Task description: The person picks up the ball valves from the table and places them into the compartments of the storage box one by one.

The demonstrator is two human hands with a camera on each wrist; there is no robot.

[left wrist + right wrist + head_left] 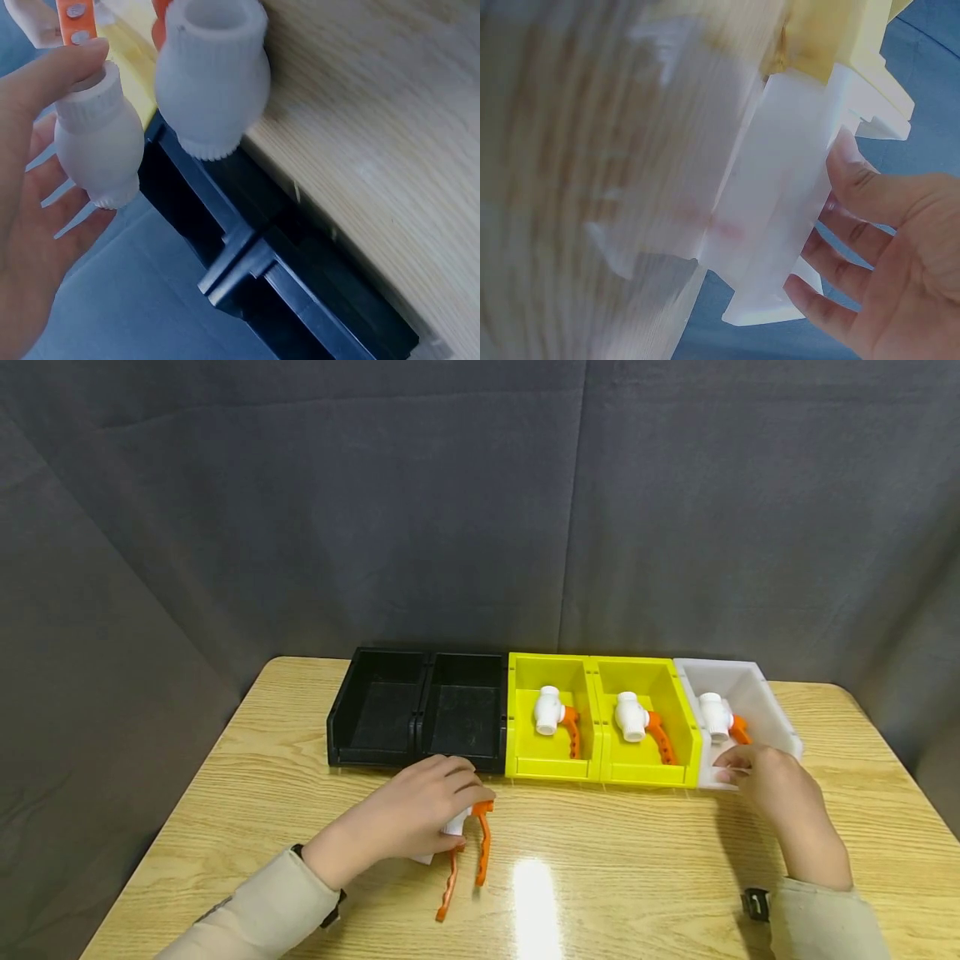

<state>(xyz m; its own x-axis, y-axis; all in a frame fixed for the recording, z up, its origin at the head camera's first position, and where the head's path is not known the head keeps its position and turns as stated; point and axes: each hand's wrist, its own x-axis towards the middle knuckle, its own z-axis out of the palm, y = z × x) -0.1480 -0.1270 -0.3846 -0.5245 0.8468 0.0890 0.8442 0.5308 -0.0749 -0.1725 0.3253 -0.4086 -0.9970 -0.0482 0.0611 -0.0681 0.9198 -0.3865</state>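
Across your bench [615, 868] run black bins [465, 714], yellow bins [555, 768] and a white bin [757, 693]. Your right hand [780, 789], its grip loose and holding nothing, is at the white bin's front. Your left hand [423, 802] pinches a white valve [455, 823] before the black bins, a second valve [214, 97] just beside it. Best keep that grip on the body, so the orange handle [484, 852] clears its neighbour's.

1 table [622, 860], grey curtain [465, 510] (creased)
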